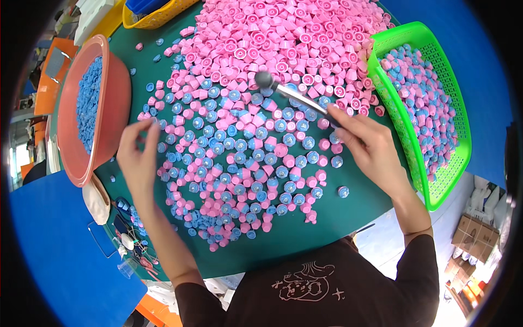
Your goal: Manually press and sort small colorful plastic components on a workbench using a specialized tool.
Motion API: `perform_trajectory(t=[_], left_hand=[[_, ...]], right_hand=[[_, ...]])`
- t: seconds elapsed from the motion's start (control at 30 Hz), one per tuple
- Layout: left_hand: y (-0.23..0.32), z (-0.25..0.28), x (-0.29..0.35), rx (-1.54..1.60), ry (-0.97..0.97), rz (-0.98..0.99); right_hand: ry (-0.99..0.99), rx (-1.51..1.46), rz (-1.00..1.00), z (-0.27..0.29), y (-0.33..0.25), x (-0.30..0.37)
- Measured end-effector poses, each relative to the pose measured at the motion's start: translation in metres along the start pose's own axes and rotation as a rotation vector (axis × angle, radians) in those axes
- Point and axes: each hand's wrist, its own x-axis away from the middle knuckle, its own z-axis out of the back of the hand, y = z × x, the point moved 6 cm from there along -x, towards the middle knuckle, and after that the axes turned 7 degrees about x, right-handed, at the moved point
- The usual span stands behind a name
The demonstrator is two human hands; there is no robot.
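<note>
My right hand [368, 144] is closed round the dark grip of a small mallet [303, 99] with a silvery shaft. Its round black head [265, 80] is over the far part of the spread of small pieces, slightly blurred. My left hand [139, 150] is at the left edge of that spread, its fingers bent together in a pinch and smeared by motion. What the fingertips hold, if anything, is not clear. Between my hands lie many small pink cups topped with blue caps [240, 145], each cap with a shiny centre. Loose pink cups and plain blue caps are mixed among them.
A large heap of pink cups [283, 38] covers the far side of the green table [348, 218]. At left stands a tilted salmon-pink basin [117, 103] of blue pieces. On the right, a green basket [422, 185] holds mixed pink-and-blue pieces. A yellow basket [155, 20] sits far left.
</note>
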Motion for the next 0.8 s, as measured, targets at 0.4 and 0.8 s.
perform_trajectory(t=[0.4, 0.8], left_hand=[[-0.123, 0.079, 0.149, -0.39, 0.246, 0.191], [-0.108, 0.07, 0.148, -0.075, 0.265, 0.158]], right_hand=[[0.112, -0.273, -0.209, 0.008, 0.019, 0.011], [0.068, -0.255, -0.163, 0.003, 0.009, 0.011]])
